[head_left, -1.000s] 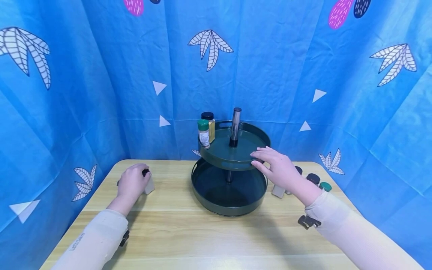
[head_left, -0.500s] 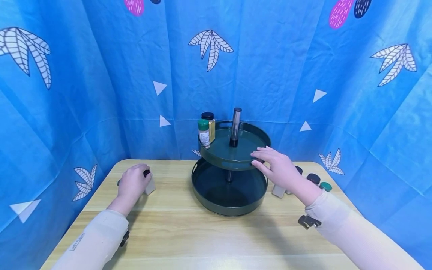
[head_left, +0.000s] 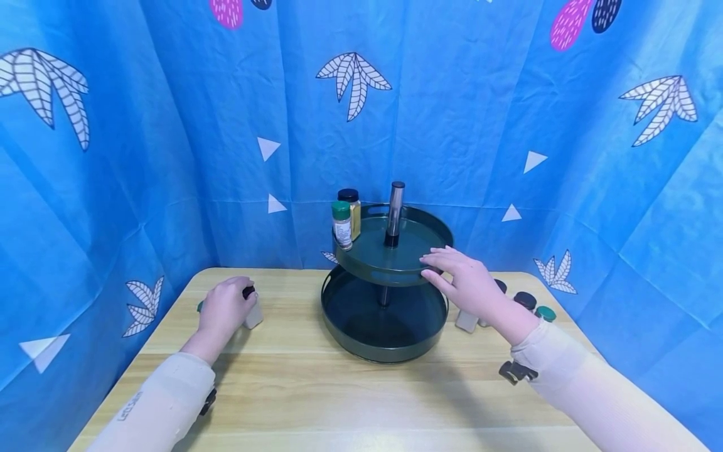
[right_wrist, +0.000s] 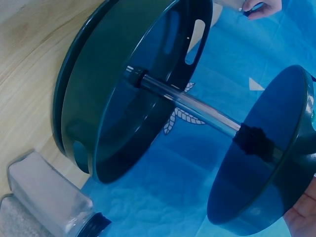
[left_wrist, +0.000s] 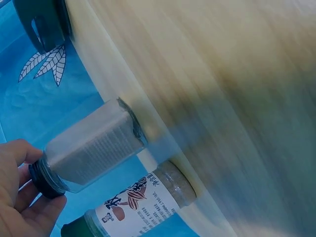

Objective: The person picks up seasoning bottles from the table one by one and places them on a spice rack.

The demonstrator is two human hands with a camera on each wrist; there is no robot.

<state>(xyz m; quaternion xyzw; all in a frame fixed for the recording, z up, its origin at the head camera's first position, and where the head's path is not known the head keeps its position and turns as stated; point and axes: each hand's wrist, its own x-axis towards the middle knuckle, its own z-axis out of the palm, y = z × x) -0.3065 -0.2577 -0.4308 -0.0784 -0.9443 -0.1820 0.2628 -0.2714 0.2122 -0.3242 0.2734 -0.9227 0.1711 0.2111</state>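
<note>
In the head view, my left hand (head_left: 226, 307) is at the table's left side. Its thumb and fingers pinch the black cap of a spice jar (head_left: 254, 316) filled with greyish powder. Close beside that jar in the left wrist view stands a green-capped spice jar (left_wrist: 140, 205) with a white label. Whether the held jar touches the table I cannot tell. My right hand (head_left: 465, 279) rests on the near right rim of a dark green two-tier turntable rack (head_left: 390, 276), fingers extended. On its upper tier, at the left, are a green-capped jar (head_left: 341, 226) and a black-capped yellow jar (head_left: 354, 216).
Several more jars stand right of the rack, partly behind my right forearm, among them a black-capped jar (head_left: 525, 300) and a green-capped jar (head_left: 545, 312). A blue patterned curtain (head_left: 452, 113) surrounds the wooden table (head_left: 339, 402) at the back and sides.
My left hand has shifted slightly right with the pinched jar, and more of the green cap behind it shows. The right hand and rack look unmoved.
</note>
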